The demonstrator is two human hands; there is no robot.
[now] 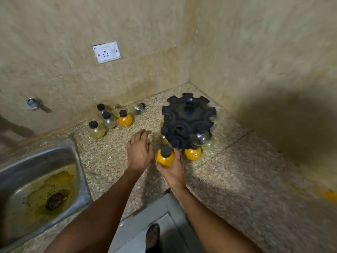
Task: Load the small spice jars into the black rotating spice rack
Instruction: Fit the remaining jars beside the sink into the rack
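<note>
Because the jar with the yellow filling [164,157] is round-bellied with a narrow neck and a black cap, it looks light but likely slick and breakable if glass, so the safest hold is around the belly, leaving neck and cap free for a slot in the black rotating spice rack [187,121]. The right hand [172,169] holds it just that way, fingers curled under and around the body, just in front of the rack's near edge and beside a second yellow jar [193,153] already hanging in the lower tier. The left hand [140,151] is spread, fingers relaxed, holding nothing, over the table [113,154] just left of the rack. The rack has notched rims; a clear jar [200,138] sits in one near notch, and several notches look free. More jars wait near the back wall: another yellow one [125,119] and a cluster of clear jars [105,117], one lying on its side [138,108]. The table is speckled stone, hard and unforgiving to a dropped jar. A stained steel sink [36,189] lies to the left, and a wall socket [106,52] sits on the tiled wall.
</note>
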